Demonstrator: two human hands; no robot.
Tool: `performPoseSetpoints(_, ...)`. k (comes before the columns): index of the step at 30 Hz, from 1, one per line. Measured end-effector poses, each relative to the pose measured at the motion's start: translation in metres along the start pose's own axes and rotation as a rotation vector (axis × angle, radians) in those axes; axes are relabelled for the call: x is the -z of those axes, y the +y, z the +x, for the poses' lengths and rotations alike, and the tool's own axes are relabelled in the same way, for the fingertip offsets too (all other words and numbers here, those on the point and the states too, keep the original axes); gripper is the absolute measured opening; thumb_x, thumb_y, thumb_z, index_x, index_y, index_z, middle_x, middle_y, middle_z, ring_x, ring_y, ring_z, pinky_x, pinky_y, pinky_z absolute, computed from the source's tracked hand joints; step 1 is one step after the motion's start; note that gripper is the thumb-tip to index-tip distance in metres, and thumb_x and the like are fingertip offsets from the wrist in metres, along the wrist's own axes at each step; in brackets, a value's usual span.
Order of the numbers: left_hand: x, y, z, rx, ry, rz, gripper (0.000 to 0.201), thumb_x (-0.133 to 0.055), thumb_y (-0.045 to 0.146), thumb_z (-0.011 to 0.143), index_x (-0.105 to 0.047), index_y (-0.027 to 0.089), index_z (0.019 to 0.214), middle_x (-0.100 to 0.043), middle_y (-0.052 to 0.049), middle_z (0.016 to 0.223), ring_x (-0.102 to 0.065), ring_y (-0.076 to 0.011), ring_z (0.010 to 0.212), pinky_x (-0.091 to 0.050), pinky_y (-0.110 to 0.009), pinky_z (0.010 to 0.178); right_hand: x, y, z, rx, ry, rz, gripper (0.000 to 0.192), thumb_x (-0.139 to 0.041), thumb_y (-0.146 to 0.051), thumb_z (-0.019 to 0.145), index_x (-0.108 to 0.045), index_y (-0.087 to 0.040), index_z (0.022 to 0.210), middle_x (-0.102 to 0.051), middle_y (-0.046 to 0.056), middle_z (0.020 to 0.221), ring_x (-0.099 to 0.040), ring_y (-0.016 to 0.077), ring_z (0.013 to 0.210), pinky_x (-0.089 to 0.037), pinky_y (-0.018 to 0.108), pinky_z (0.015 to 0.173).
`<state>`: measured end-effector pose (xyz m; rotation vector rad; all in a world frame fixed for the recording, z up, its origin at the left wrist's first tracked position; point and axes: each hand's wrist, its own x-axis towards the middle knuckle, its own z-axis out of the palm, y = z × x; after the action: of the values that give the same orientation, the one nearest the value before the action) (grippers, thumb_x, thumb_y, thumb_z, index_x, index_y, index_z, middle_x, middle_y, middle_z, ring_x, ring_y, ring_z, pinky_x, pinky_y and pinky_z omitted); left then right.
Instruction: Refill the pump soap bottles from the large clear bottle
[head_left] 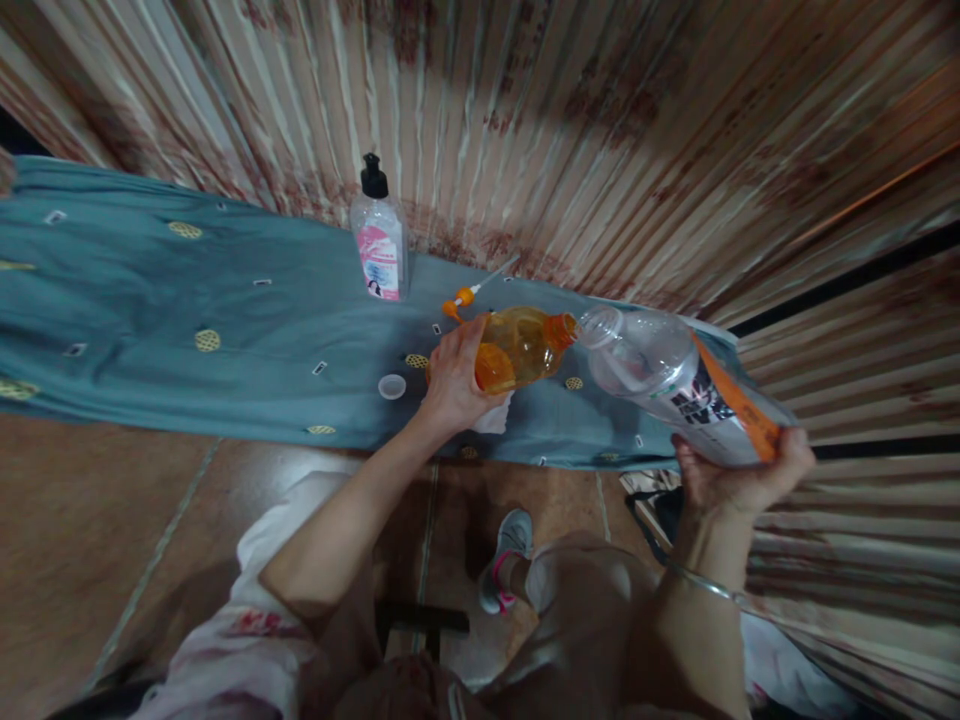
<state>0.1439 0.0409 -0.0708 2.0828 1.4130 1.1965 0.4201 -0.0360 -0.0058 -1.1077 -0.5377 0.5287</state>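
We hold the orange bottle (526, 348) sideways over the bench (285, 325), our left hand (455, 375) wrapped around its bottom end. Right of the orange bottle, our right hand (735, 480) grips a clear bottle (660, 365). Behind the orange bottle lies a pump (465, 297).

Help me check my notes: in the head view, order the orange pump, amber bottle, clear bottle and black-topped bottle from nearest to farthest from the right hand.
1. Clear bottle: in the right hand.
2. Amber bottle: in the left hand.
3. Orange pump: behind that hand.
4. Black-topped bottle: standing leftmost.
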Motion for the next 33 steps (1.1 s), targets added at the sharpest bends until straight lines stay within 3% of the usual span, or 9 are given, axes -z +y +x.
performPoseSetpoints(10,-0.0045,-0.0044,-0.0004,-0.024,0.026,0.012,0.094,-0.078,0.034,0.061,-0.030,0.019,0.140,-0.050,-0.015,0.135,-0.048,-0.0333,0.122,-0.040,-0.049,0.101,0.0011,0.0000,-0.0012,-0.002,-0.001,0.002,0.057,-0.055,-0.060,0.053,-0.062,-0.017,0.090,-0.057,0.000,0.072,-0.056,0.0145,0.049,-0.040,0.024,0.027)
performPoseSetpoints(33,-0.0040,-0.0039,-0.0011,-0.014,0.025,0.025,0.096,-0.078,0.036,0.061,-0.028,0.019,0.142,-0.050,-0.015,0.134,-0.049,-0.0342,0.120,-0.042,-0.049,0.100,0.0009,-0.0003,-0.0011,0.010,-0.004,-0.001,0.053,-0.055,-0.061,0.054,-0.061,-0.017,0.084,-0.055,0.000,0.067,-0.055,0.0150,0.047,-0.038,0.024,0.027)
